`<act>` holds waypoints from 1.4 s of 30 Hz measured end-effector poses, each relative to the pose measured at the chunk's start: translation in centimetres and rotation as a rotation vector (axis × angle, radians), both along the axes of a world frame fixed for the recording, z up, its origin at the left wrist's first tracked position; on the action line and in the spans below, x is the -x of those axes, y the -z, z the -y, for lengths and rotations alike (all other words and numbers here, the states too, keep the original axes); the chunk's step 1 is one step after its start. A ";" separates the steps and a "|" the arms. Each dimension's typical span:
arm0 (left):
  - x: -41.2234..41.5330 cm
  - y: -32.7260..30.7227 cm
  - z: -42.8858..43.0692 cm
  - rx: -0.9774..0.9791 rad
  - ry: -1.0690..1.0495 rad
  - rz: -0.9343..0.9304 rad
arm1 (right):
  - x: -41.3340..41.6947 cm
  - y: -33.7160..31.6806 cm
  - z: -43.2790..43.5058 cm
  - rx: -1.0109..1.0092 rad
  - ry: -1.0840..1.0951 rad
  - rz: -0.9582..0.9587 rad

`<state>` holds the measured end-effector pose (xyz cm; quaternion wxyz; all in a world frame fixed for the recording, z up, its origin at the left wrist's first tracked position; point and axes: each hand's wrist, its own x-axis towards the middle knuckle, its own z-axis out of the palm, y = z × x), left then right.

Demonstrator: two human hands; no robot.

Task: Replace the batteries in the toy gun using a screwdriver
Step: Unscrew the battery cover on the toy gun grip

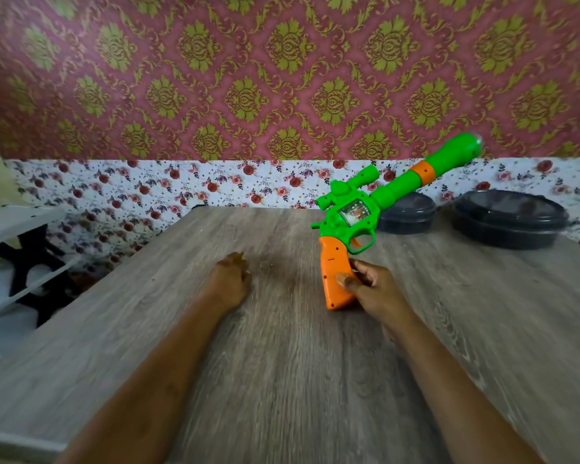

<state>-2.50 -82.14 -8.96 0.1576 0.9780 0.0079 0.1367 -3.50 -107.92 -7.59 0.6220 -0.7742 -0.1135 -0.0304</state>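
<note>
- wide grey wood-grain table (282,380) fills the lower view, both bare forearms stretched out across it.
- behind it, a wall papered in pink with gold damask (215,78) above and a white band of small red flowers (181,185) below.
- off the table's left edge, a white and black frame or rack (24,249), blurred, hard to read.
- two dark round lidded plastic containers at the far right of the table: the bigger one (509,222) further right, the smaller one (407,216) partly behind the toy.
- bright green plastic toy gun with an orange grip and orange barrel band (375,202) is raised, barrel slanting up to the right, butt of the grip down at the table.
- right hand (372,286) is wrapped around the orange grip, thumb pressed on its side.
- left hand (230,279) rests on the table, fingers curled under, well apart from the toy; whether it holds anything, cannot tell.
</note>
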 end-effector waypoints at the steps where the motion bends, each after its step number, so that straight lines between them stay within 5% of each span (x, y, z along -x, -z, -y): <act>1: -0.1 0.1 -0.1 -0.015 0.001 -0.010 | -0.1 0.2 0.0 -0.004 -0.001 -0.002; 6: 0.3 -0.1 -0.1 -0.010 -0.035 -0.019 | -0.1 0.1 0.1 -0.027 -0.007 -0.038; 9: 1.6 -0.9 0.8 0.006 -0.055 0.151 | 0.1 0.0 0.4 -0.028 -0.012 -0.036; 11: 2.8 -1.5 2.3 0.221 -0.015 0.232 | 0.6 0.0 0.5 -0.037 -0.010 -0.032; 14: 4.1 -2.4 6.0 0.727 0.123 0.118 | 1.7 -0.2 0.4 -0.032 -0.011 -0.009; 16: 4.1 -2.8 8.1 0.894 0.186 0.059 | 2.6 -0.3 0.2 -0.029 -0.015 0.007; 22: 4.8 -2.5 8.7 0.442 0.179 0.091 | 4.7 0.2 1.2 -0.126 0.002 0.016; 36: 5.6 -1.4 6.2 0.267 0.220 0.144 | 4.7 0.8 1.1 -0.141 -0.071 0.048; 40: 6.3 -1.6 4.6 0.220 -0.057 0.294 | 4.5 0.9 1.0 -0.136 -0.076 0.060; 42: 6.4 -1.9 4.3 0.164 -0.247 0.227 | 4.5 0.9 0.9 -0.145 -0.073 0.068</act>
